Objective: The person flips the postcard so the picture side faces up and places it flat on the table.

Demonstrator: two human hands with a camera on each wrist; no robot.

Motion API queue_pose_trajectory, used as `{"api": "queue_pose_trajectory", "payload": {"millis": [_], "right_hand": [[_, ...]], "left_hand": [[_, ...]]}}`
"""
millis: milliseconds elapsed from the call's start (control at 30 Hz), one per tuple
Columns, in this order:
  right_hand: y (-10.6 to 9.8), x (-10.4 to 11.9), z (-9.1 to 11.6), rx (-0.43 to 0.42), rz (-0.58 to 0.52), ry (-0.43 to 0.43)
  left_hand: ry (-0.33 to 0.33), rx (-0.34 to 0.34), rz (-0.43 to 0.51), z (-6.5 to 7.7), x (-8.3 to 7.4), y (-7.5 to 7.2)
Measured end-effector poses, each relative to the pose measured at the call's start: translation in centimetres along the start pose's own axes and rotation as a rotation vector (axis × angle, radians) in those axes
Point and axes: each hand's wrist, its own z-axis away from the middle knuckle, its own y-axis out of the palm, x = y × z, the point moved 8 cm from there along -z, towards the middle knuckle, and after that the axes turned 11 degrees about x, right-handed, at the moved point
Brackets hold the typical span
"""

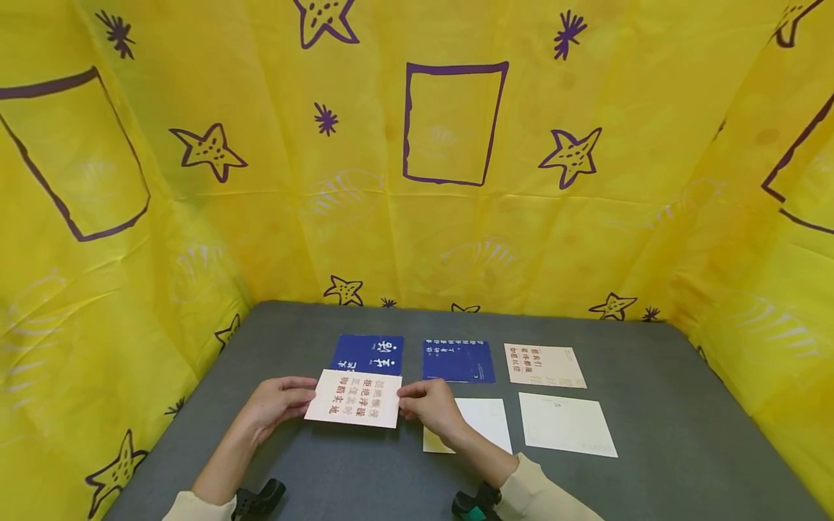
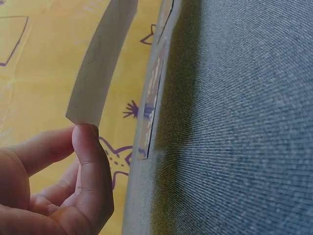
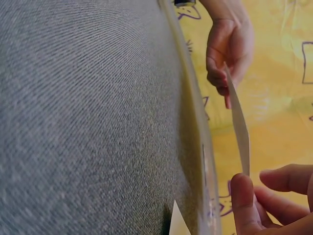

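Observation:
A pale card with rows of red and faint lettering (image 1: pixel 355 399) is held between both hands, raised over the table with a shadow beneath it. My left hand (image 1: pixel 280 405) pinches its left edge; in the left wrist view thumb and finger meet at a corner of the card (image 2: pixel 100 68). At the opposite edge, my right hand (image 1: pixel 433 412) grips the card. The right wrist view shows the card (image 3: pixel 239 127) edge-on and slightly bowed. Just behind it lies a blue card with white characters (image 1: pixel 368 351), its lower part covered.
On the grey table (image 1: pixel 365 477) lie a second blue card (image 1: pixel 458 362), a cream card with reddish lettering (image 1: pixel 544 365) and a white card (image 1: pixel 567 427). Another white card (image 1: pixel 485 420) lies partly under the right hand. A yellow patterned curtain (image 1: pixel 449 246) encloses the back and sides.

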Motion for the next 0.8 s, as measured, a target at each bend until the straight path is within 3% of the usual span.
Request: {"api": "queue_pose_trajectory", "payload": {"millis": [200,433,800], "right_hand": [[0.4,-0.3,-0.1,-0.004,-0.068,0.004],[0.7,-0.4,-0.3,-0.040,-0.048,-0.007],[1.2,-0.8,-0.7,-0.041,0.040,0.021]], "left_hand": [[-0.002,0.009,-0.018,-0.3,0.3,0.1],[0.022,-0.033,-0.177,-0.5,-0.2,0.5],[0.011,0.053,-0.295,-1.0,0.2,1.0]]}}
